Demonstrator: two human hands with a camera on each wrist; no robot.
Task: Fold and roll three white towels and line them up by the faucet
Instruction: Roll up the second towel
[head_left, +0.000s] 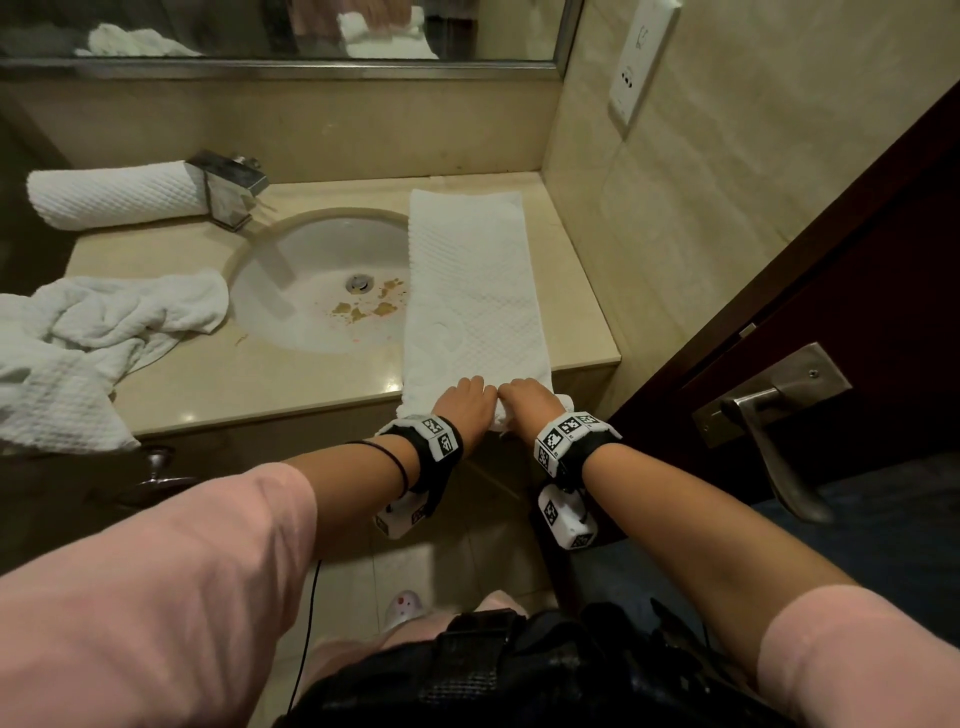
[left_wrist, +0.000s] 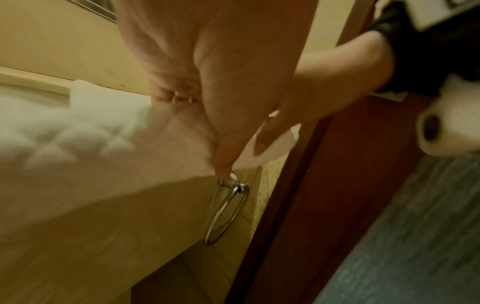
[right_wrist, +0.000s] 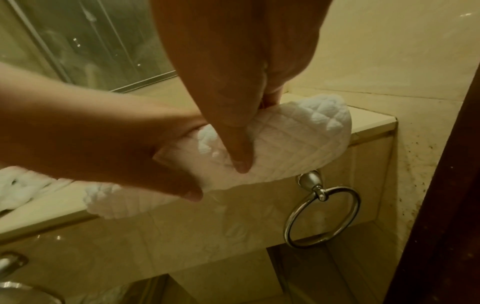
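Note:
A white towel (head_left: 470, 291), folded into a long strip, lies on the counter to the right of the sink (head_left: 291, 317). Its near end hangs over the front edge and is curled into a small roll (right_wrist: 298, 148). My left hand (head_left: 466, 397) and right hand (head_left: 525, 396) sit side by side and grip that roll. The right thumb (right_wrist: 240, 156) presses under it and the fingers curl over the top. A rolled towel (head_left: 114, 195) lies just left of the faucet (head_left: 228, 187). Another towel (head_left: 88, 338) lies crumpled at the counter's left.
A chrome towel ring (right_wrist: 322, 216) hangs on the counter's front just under the roll. A dark door with a lever handle (head_left: 774, 415) stands close on the right. A wall socket (head_left: 641, 62) and a mirror (head_left: 280, 31) are behind the counter. The basin bottom is stained.

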